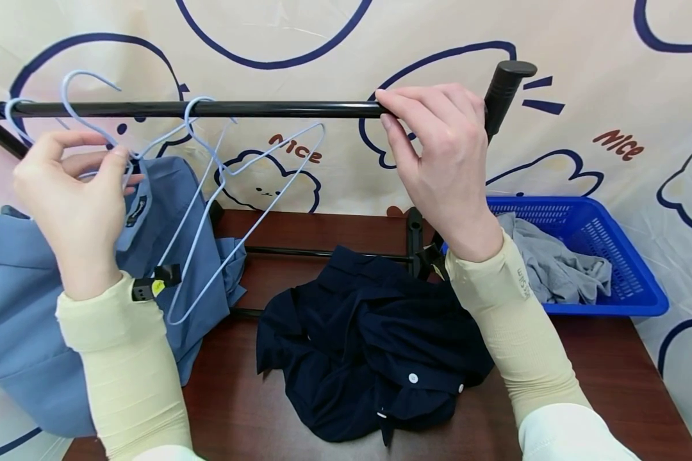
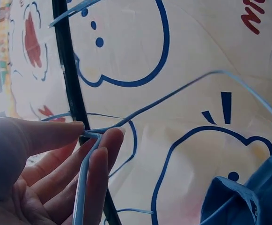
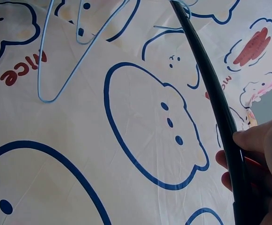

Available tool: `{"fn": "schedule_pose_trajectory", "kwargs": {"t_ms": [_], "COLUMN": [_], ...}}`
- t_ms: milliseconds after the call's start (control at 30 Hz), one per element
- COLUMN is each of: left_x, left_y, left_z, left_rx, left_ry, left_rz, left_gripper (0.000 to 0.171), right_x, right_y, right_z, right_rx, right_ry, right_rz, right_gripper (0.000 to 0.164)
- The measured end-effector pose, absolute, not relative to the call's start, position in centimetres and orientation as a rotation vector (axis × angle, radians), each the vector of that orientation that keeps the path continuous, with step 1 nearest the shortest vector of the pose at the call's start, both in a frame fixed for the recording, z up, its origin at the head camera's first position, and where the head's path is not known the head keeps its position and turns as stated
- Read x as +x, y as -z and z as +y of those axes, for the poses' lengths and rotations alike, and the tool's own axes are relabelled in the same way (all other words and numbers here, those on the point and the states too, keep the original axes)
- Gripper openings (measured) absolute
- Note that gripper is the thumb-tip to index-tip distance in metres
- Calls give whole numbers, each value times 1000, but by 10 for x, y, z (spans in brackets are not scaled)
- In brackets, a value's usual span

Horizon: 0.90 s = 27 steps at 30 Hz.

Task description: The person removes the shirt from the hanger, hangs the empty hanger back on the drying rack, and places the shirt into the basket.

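Cream sleeves are framing your view; your left hand is pinching a blue hanger near the blue shirt, while your right hand is gripping the black rod. Keeping that rod steady is probably helping you most.

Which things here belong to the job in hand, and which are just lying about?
In the job, apparently:
Hanger, pinched by the left hand
Black rail, in the right hand
Blue clothing near the left hand

Lying about or idle:
Navy garment on the table
Grey cloth in the blue basket
Another hanger, hooked on the rail
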<state>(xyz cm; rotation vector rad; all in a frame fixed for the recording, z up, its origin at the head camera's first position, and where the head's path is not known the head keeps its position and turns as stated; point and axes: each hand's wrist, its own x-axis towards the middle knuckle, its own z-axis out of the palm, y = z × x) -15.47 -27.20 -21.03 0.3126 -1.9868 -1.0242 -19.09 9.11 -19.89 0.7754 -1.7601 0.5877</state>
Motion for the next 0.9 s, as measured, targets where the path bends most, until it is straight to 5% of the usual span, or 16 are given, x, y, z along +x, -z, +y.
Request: {"fn": "schedule_pose_trajectory", "kwargs": {"t_ms": [567, 900], "left_x": [-165, -147], "left_y": [228, 221], "left_z": [-281, -270], "left_rx": [319, 457], "left_ry": [1248, 1000], "left_rz": [-2099, -2098], "left_gripper": [24, 42], "right_x": [-191, -191], "right_y": [198, 198], "right_z": [92, 92], "right_rx": [767, 771], "right_ry": [-572, -575], "right_rz": [-1784, -1785], "right_gripper": [27, 26]}}
